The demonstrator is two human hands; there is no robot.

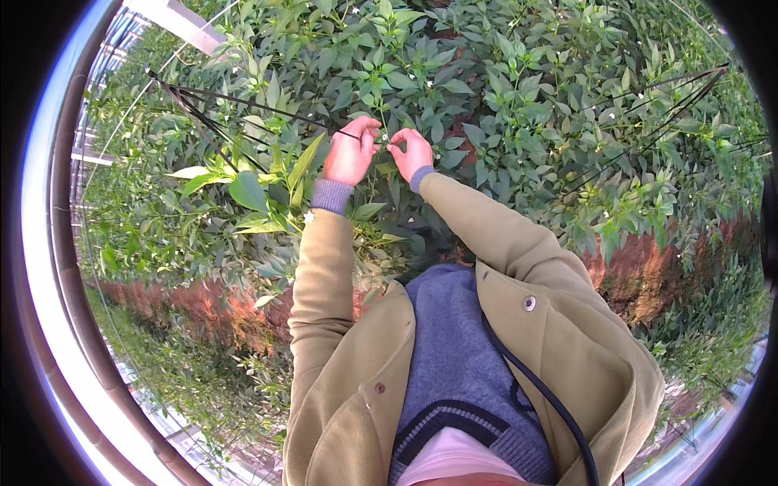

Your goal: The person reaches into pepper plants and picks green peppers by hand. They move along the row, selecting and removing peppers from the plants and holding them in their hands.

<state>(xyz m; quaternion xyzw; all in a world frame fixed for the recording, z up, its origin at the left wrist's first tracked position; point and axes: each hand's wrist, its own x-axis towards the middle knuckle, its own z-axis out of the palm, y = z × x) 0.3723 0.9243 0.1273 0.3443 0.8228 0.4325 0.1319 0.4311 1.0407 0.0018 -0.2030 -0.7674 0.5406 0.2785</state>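
Dense green leafy plants with small white flowers, which look like pepper plants, spread before me. My left hand is raised among them, fingers bent, with a thin black cord running from the left up to it and crossing the fingers. Close on its right is my right hand, thumb and index finger near each other beside a small white flower on a thin stem. The fingertips of both hands nearly meet around this stem. Whether either hand pinches the stem or the flower is too small to tell.
Black cords also stretch over the plants at the right. A thin pale line runs across the upper left, near a whitish beam. Reddish-brown soil shows between the plant rows. A curved dark pipe edges the left side.
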